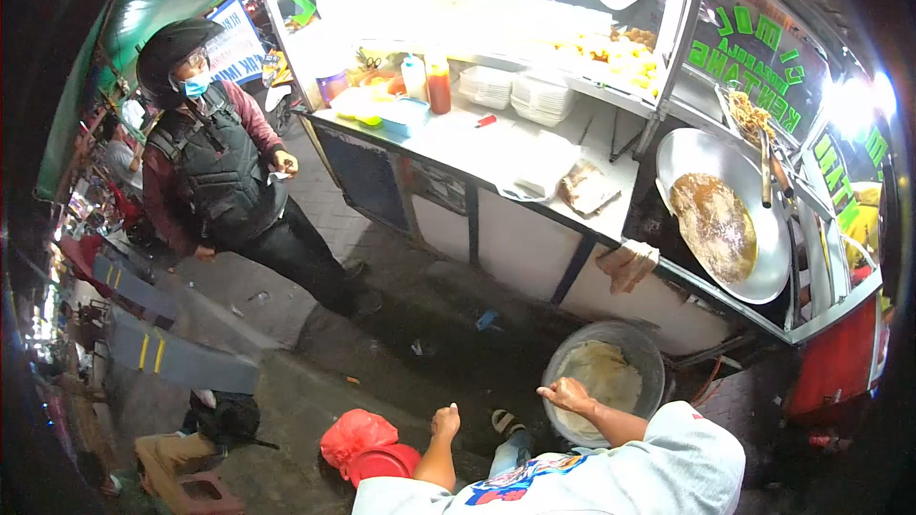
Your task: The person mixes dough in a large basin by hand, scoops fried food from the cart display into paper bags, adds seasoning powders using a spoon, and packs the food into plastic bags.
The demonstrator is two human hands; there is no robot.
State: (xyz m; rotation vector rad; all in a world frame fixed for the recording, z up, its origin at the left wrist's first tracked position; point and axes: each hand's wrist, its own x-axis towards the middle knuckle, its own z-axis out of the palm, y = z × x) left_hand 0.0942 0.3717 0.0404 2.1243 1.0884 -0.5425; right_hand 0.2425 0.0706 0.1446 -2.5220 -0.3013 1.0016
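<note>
My left hand (445, 423) is raised with its fingers curled closed, above the ground beside a red plastic bag (359, 436) and a red plastic basin (384, 463). Over the rim of a large grey tub (652, 351) I see my right hand (567, 395), its fingers also closed. Inside that tub lies a pale, flour-like powder (603, 374). Whatever either fist may hold is hidden from view. To the right, a big metal wok (775, 240) contains bubbling brown oil with pale food (714, 229) frying in it.
A food cart counter (448, 145) carries stacked white boxes (542, 97), sauce bottles (438, 86) and a blue container (405, 116). A cloth (627, 265) hangs from its edge. Fried strips (748, 116) sit above the wok. At left stands a helmeted person (224, 148); a bench (181, 355) is nearby.
</note>
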